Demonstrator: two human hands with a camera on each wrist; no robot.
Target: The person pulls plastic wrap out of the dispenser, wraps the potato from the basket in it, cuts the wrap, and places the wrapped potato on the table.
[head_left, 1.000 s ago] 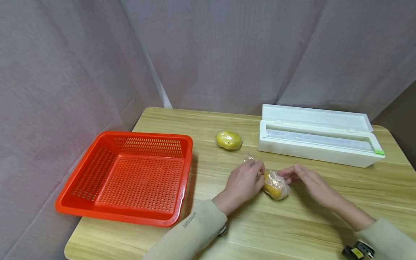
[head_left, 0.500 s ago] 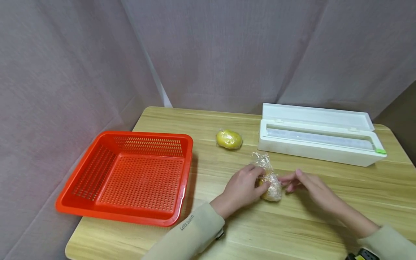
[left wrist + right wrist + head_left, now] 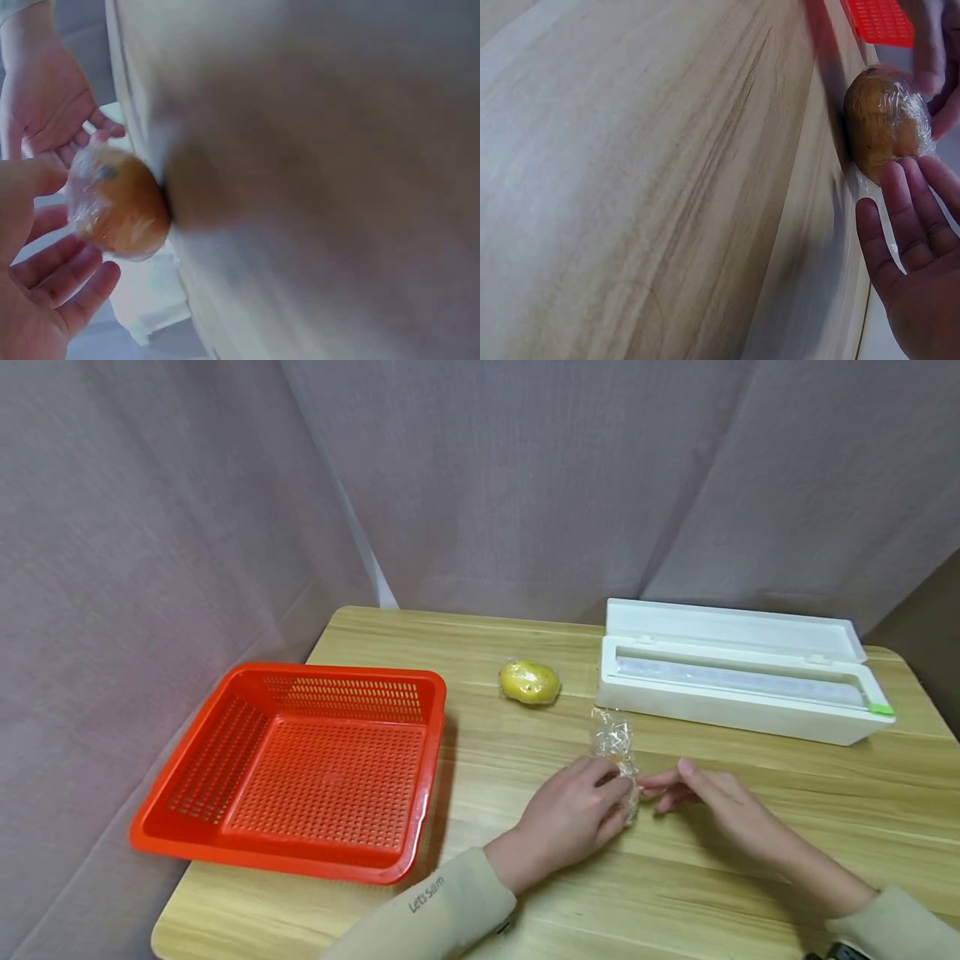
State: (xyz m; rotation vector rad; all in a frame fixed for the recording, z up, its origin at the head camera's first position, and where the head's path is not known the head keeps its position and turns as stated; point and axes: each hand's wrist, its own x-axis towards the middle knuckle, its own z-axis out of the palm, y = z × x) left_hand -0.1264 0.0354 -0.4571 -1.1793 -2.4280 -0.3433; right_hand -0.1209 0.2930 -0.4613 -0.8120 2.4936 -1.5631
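Note:
A rounded orange-yellow fruit (image 3: 124,206), wrapped in clear cling film, sits on the table, its exact kind unclear. My left hand (image 3: 573,818) reaches over it from the left, thumb and fingers curled about it, hiding most of it in the head view. A crumpled tail of film (image 3: 612,735) sticks out toward the back. On the other side, my right hand (image 3: 720,802) has its fingers mostly straight. Its fingertips (image 3: 895,174) are right at the wrapped surface. Farther back lies a second film-wrapped piece, yellow and oval (image 3: 529,682).
To the left stands a red perforated plastic basket (image 3: 429,785). A long white cling film dispenser (image 3: 750,717), lid raised, sits at the back right with a roll inside and a green slider (image 3: 881,710). Grey cloth (image 3: 510,485) hangs behind the wooden table (image 3: 480,647).
The wrapped fruit has turned under my left hand, and its film tail has swung right and now points backward. My left hand has shifted slightly right and covers more of it.

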